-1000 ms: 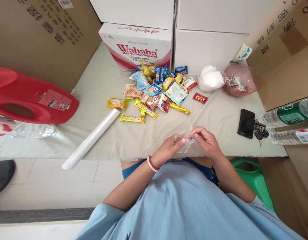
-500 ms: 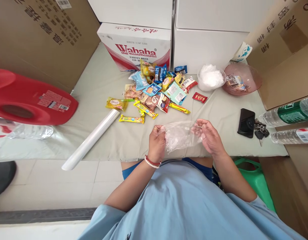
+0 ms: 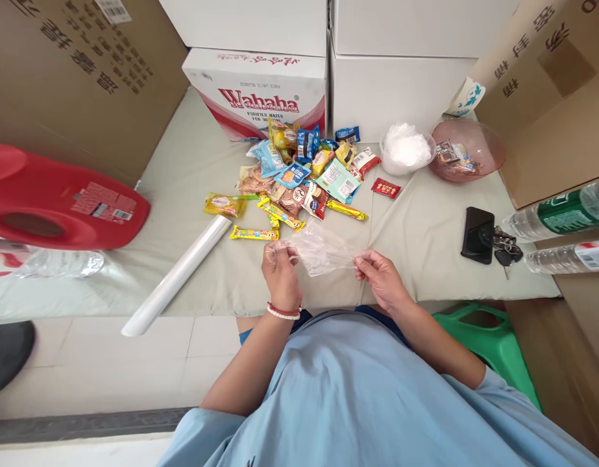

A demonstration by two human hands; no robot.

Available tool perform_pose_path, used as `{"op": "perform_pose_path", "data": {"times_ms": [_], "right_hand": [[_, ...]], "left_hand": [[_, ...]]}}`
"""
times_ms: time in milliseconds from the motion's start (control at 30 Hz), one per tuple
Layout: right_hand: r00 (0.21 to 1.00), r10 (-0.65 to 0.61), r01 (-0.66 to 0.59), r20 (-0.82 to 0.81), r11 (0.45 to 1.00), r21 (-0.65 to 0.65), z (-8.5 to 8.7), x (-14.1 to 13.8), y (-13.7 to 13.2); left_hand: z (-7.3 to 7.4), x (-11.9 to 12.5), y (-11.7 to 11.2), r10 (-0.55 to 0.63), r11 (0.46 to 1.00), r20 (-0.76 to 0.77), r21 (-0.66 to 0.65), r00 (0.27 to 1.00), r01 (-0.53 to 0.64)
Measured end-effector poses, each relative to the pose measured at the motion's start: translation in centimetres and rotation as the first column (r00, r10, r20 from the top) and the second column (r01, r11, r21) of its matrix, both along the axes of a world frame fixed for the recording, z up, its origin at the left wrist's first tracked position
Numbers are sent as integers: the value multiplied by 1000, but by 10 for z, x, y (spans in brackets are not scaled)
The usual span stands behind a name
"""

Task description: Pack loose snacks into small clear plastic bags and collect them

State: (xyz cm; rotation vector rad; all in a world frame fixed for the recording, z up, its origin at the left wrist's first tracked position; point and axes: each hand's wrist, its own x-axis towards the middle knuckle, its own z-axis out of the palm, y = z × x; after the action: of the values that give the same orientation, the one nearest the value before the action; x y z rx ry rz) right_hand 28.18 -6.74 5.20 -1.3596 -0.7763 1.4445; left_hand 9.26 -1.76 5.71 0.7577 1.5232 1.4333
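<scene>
A crumpled piece of clear plastic film (image 3: 321, 250) stretches between my two hands above the front part of the table. My left hand (image 3: 282, 275), with a red and white bracelet at the wrist, pinches its left end. The opposite end is held between thumb and fingers of my right hand (image 3: 383, 279). Whether the film is a flat sheet, a bag or a cover, I cannot tell. Just beyond it lies a heap of wrapped snacks (image 3: 292, 194), with yellow snack sticks (image 3: 254, 233) at its near side.
A white roll (image 3: 177, 275) lies left, overhanging the table edge, near a red jug (image 3: 60, 201). At the back stand a Wahaba-style printed water carton (image 3: 260, 91), a bowl of white plastic (image 3: 406, 149) and a pink bowl (image 3: 491, 152). A phone (image 3: 477, 235), keys (image 3: 507, 250) and bottles (image 3: 566, 217) sit right.
Both hands have moved left, with the film still between them. The film now reaches farther forward, toward the snack heap, and is drawn out thinner toward the right hand.
</scene>
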Motion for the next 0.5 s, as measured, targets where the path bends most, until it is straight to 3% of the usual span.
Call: {"op": "perform_pose_path", "data": {"times_ms": [133,200,267,367,433,500], "right_hand": [[991,107,-110,79,994,29,5,26,5],[984,140,-145,110,989,43,8,37,8],[991,104,-108,80,993,43,11,47,11],[997,8,-8,-73,1000,-1,13,55,16],[984,-47,39,-170,998,-51,11,54,20],[976,-108,93,-191,992,-85,7,50,23]], "left_hand": [[4,-23,15,0,1000,131,-5,991,1],[8,-34,18,-93,992,182,-66,979,107],[13,-43,18,-260,943,225,-152,939,297],[20,-50,16,-477,820,243,-224,845,527],[21,-49,14,-532,783,242,-225,812,580],[20,-45,12,-531,788,251,-205,810,580]]}}
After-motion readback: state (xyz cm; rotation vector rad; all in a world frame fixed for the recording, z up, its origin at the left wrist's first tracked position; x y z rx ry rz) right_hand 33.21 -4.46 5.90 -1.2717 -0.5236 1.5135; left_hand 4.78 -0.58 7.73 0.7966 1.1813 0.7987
